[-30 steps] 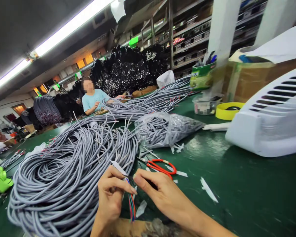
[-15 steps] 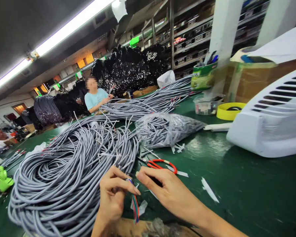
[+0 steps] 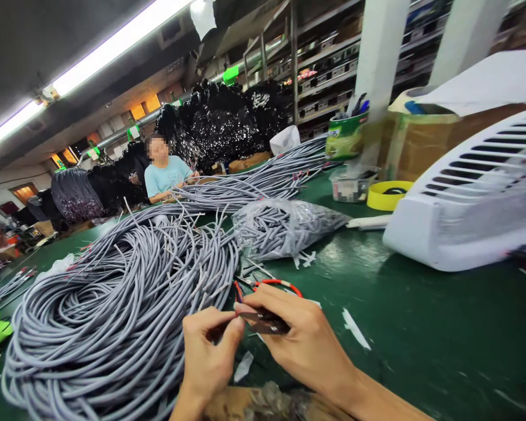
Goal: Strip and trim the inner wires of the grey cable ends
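Thin coloured wires (image 3: 239,291), red and blue among them, stick up between my two hands. My left hand (image 3: 210,351) is closed, thumb and forefinger pinched at the wires. Wrapped in my right hand (image 3: 300,336) is a pair of dark, flat metal pliers (image 3: 269,323); its tip meets the left fingertips, and its handles are mostly hidden in the palm. Just behind the right hand lies a red-handled tool (image 3: 284,285), partly covered. A big coil of grey cables (image 3: 114,292) spreads out left of my hands.
A clear bag of short grey cable pieces (image 3: 284,228) lies beyond my hands. To the right stand a white slatted appliance (image 3: 460,204), a yellow tape roll (image 3: 388,196) and a green can (image 3: 346,137). White scraps (image 3: 355,328) dot the green table. A co-worker (image 3: 166,172) sits across.
The coloured wires hung below my left hand and now point up between the hands. My right hand has come against the left fingertips, and the dark pliers now show in it.
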### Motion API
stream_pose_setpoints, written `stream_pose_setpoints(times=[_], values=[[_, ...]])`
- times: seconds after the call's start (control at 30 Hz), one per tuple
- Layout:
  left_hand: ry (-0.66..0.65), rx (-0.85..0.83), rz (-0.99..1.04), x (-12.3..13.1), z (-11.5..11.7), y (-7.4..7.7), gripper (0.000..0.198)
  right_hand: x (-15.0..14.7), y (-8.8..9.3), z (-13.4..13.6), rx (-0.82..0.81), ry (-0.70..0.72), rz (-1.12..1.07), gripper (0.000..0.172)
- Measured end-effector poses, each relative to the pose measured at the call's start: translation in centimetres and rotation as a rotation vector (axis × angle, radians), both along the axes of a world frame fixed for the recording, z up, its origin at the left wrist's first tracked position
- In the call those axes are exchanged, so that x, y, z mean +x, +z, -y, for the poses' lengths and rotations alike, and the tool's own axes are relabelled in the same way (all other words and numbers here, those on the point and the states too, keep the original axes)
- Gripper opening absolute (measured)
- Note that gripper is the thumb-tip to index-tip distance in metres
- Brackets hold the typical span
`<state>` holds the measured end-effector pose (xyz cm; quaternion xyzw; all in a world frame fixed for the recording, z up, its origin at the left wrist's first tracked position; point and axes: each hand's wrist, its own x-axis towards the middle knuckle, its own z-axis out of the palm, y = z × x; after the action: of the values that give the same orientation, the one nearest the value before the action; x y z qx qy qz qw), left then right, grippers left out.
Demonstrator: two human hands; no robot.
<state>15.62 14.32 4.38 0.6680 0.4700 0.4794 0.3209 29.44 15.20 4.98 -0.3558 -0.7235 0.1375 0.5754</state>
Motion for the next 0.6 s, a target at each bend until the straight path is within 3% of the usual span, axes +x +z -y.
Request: stream_pose_setpoints(times=[0.17,0.37,0.47,0.6], values=[[0.152,-0.068,0.207,0.5,0.0,-0.1,0.037,-0.9,-0.5,-0.4,-0.194,0.002,-0.106,0.024],[0.035,-0.239,0.554,0.6,-0.6,0.1,0.036,-1.6,-1.7,-1.5,-0.455,0.104,-0.258,0.028],[0.022,-0.27,0.654,0.5,-0.8,0.3,0.036,-1.5,-1.8,-1.6,-0.49,0.124,-0.251,0.029],[0.095,-0.265,0.588,0.4,-0.8,0.4,0.034,-1.0,-1.1,-1.3,-0.407,0.056,-0.183,0.028]])
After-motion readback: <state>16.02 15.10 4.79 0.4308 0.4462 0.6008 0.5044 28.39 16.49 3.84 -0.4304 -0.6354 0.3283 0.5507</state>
